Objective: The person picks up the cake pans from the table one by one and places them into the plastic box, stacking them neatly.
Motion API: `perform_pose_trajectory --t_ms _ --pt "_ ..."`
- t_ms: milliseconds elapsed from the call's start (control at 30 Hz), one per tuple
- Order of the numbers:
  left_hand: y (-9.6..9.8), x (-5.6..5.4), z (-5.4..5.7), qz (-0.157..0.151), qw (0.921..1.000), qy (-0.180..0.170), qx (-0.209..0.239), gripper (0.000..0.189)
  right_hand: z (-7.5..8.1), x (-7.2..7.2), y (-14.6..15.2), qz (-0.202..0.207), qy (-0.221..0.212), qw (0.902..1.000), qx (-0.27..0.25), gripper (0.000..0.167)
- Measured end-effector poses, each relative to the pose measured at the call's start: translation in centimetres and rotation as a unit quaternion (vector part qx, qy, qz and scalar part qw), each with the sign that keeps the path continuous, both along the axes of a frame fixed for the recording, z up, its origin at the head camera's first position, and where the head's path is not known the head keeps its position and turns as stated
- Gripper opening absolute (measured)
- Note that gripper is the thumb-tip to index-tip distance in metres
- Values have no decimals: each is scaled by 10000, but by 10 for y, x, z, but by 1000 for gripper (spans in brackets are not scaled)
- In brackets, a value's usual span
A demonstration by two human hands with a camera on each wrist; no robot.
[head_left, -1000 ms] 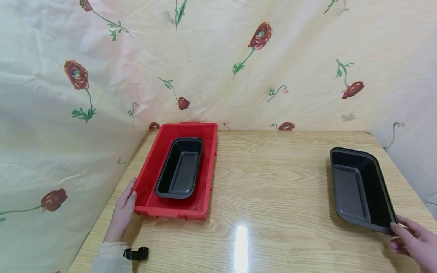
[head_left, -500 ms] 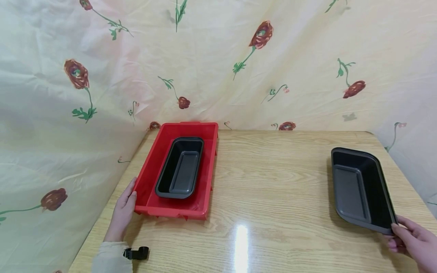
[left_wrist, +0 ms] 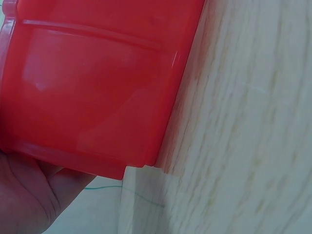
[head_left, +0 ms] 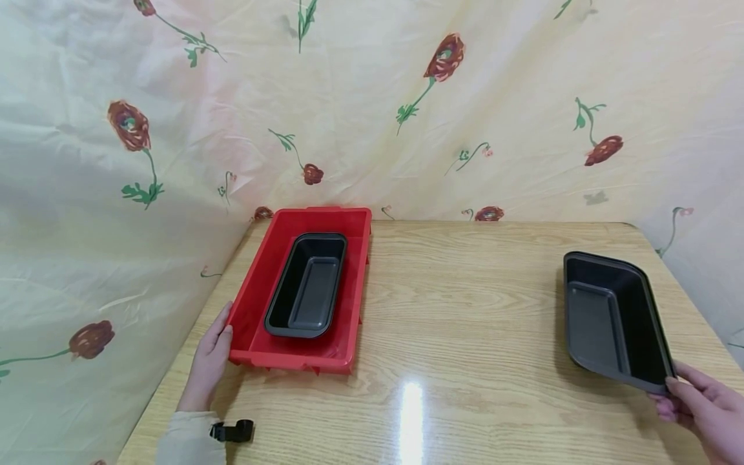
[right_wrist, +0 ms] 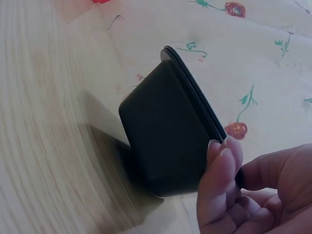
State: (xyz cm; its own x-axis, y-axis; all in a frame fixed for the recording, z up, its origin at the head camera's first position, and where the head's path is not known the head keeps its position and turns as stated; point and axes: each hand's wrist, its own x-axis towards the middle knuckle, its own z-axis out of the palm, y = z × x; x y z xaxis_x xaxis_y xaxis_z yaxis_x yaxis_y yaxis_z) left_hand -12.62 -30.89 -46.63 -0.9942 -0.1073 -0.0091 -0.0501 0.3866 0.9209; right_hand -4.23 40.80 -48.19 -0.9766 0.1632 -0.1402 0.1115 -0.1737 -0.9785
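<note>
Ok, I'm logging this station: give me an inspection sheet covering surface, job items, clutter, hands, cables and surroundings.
Surface: wooden table, bright glare patch at the near side
Job items: red tray with one black pan inside; second black pan tilted, at right
Clutter: nothing seen
Hands: left hand touches the tray's near-left corner; right hand pinches the second pan's near-right corner
Cables: nothing seen
Surroundings: flowered cloth behind and beside the table

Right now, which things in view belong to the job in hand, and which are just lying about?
Likely the job:
- red tray, touched by the left hand
- dark pan sitting inside it
- second dark pan, tilted, pinched by the right hand

Seem incidental:
- wooden table underneath
- floral cloth behind
- black wrist strap
</note>
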Motion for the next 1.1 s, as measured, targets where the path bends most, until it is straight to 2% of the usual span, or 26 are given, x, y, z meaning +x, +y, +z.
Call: perform_pose_trajectory --t_ms 167,333,667,933,1100 --pt "0 0 0 -7 10000 10 -1 53 -2 -1 -1 -76 117 9997 -211 59" --pt "0 0 0 2 10000 -13 -58 52 -4 -3 1 -126 7 9996 -238 57" --pt "0 -1 2 26 9999 -70 -106 53 14 1 -23 -410 -135 9991 -41 59" --pt "-1 0 2 7 9999 -104 -37 53 16 2 -32 -329 250 9991 54 53" --pt "0 -1 0 58 9999 -98 -50 52 18 1 -35 -226 240 9993 176 49"
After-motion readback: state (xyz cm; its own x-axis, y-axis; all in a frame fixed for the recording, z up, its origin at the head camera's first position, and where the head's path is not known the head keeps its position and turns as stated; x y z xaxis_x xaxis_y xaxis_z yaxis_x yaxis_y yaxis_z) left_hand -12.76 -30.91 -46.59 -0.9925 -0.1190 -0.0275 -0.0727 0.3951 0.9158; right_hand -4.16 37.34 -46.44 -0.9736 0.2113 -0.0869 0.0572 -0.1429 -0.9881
